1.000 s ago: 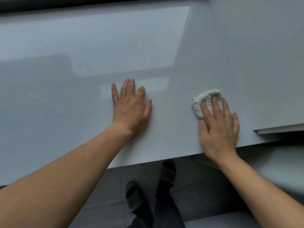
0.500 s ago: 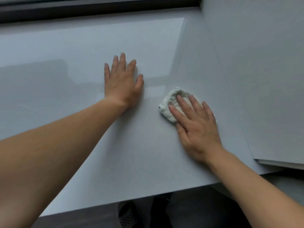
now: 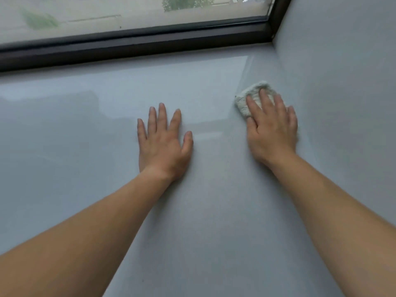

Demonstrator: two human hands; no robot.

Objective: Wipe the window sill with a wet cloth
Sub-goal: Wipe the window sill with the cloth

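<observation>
1. Wiping is under way. The right hand (image 3: 272, 129) lies flat on the cloth (image 3: 251, 92), fingers straight, pressing it onto the window sill (image 3: 214, 211) near the far right corner, just beside the side wall (image 3: 342, 82).
2. The left hand (image 3: 162, 144) rests palm-down on the sill with fingers spread wide, holding nothing (a brace, I judge).
3. The cloth is bunched small. The hand is slightly blurred, so I cannot tell whether the cloth touches the wall.
4. The next move calls for even downward pressure while sweeping the strip under the dark window frame (image 3: 150, 43), then leftward. The left hand would need to lift out of the path.
</observation>
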